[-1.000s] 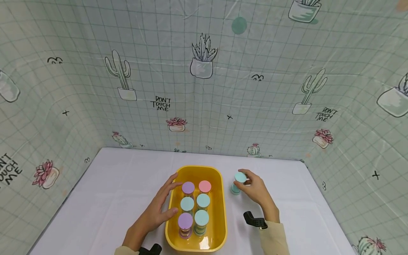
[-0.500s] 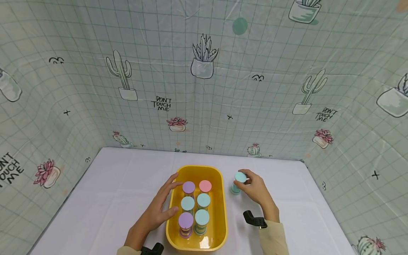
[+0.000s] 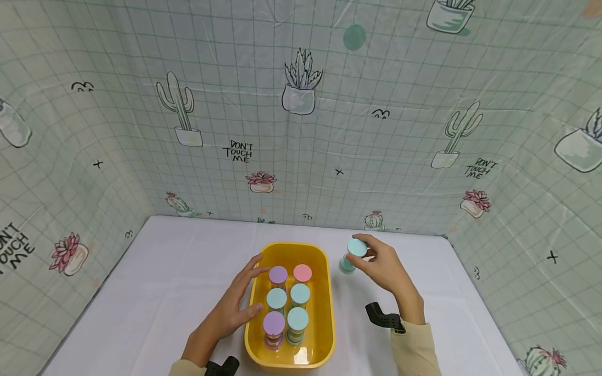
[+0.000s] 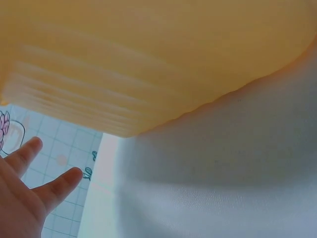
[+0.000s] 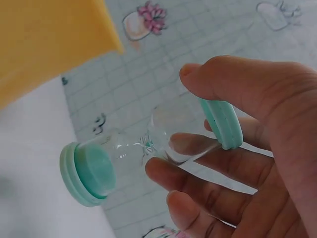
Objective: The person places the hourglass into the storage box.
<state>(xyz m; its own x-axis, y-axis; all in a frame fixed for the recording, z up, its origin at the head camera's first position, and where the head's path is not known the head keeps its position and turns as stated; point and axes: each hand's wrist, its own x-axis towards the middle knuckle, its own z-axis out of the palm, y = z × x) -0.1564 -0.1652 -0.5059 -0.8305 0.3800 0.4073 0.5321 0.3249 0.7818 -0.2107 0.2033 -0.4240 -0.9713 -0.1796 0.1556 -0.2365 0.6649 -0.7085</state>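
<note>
In the head view my right hand [image 3: 383,265] holds a sand timer [image 3: 357,247] with mint-green caps, to the right of the yellow tub [image 3: 330,313]. Up close in the right wrist view, thumb and fingers pinch the timer's upper end; its clear bulbs narrow at the waist and mint sand [image 5: 95,168] lies in the far bulb. My left hand [image 3: 230,308] is at the tub's left rim with its fingers spread, some reaching over the edge. The left wrist view shows the tub's outer wall [image 4: 148,64] and two of those fingers [image 4: 59,188].
Inside the tub stand several sand timers: purple-capped ones [image 3: 274,324], a pink-capped one [image 3: 302,273] and mint-capped ones [image 3: 298,318]. A white cloth covers the table [image 3: 188,261]. A patterned curtain [image 3: 301,146] rises behind and at both sides.
After staying still between the two earlier frames, my right hand has moved up in the head view with the sand timer, slightly rightward. My left hand and the tub stay in place.
</note>
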